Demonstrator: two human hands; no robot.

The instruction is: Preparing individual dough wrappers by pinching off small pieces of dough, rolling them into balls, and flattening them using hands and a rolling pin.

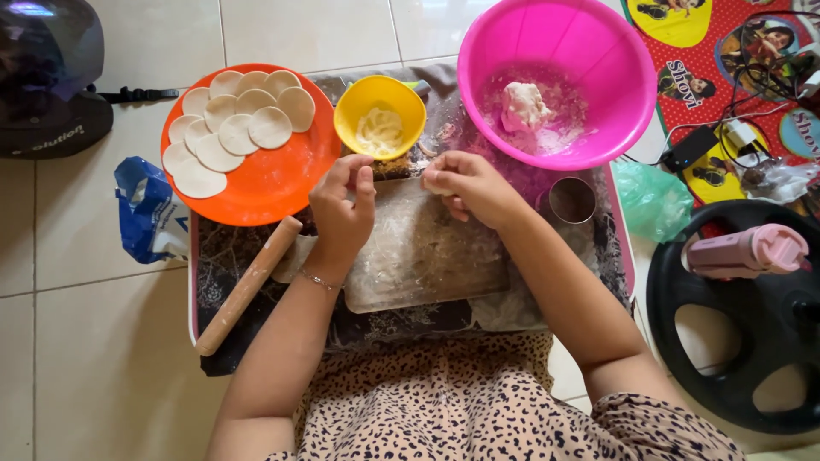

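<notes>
Hands meet over the far edge of a floured work board (418, 256), just in front of a small yellow bowl (379, 115) of pale filling. The right hand (468, 184) pinches a small piece of white dough (433, 180) in narrowed fingertips; only a sliver of the dough shows, so its shape cannot be told. The left hand (342, 205) is curled with thumb and forefinger drawn close, near the piece — whether it also touches the dough cannot be told. Judged from the cut rounds (231, 128) lying on the orange plate (273, 183), the dough is light, soft and thin, likely to stretch or tear if pulled — best held by its rim with light fingertip pressure, the flour keeping it from sticking. A wooden rolling pin (248, 286) rests at the board's left, a metal ring cutter (571, 200) at its right, and a pink basin (555, 77) beyond holds a lump of remaining dough.
</notes>
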